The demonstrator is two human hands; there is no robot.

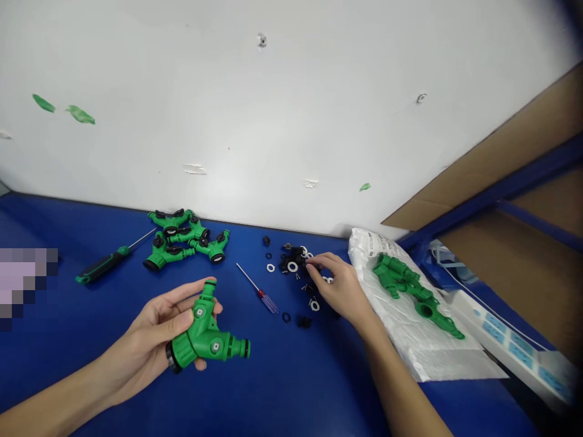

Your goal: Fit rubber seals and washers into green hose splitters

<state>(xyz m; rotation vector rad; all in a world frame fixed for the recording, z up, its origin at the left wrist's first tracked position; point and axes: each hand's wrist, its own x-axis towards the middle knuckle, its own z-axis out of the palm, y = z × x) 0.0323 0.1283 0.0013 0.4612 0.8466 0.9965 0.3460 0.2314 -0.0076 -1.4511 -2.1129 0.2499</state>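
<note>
My left hand point(166, 331) is closed around a green Y-shaped hose splitter point(204, 337), lifted above the blue table. The splitter has a black ring at its wide end, and two pale square stems show on its branches, without black handles. My right hand point(337, 284) reaches into a pile of small black parts and white washers point(292, 266), its thumb and fingertips drawn together. What the fingertips hold, if anything, is too small to make out. Tiny screws point(305, 287), a black O-ring point(286, 317) and a black part point(303, 321) lie nearby.
A small screwdriver point(268, 300) lies between my hands. Several green splitters with black handles point(182, 233) and a larger screwdriver point(107, 264) are at the left. At the right, more green splitter bodies point(396, 273) rest on a white plastic bag point(401, 334), beside a power strip point(510, 343).
</note>
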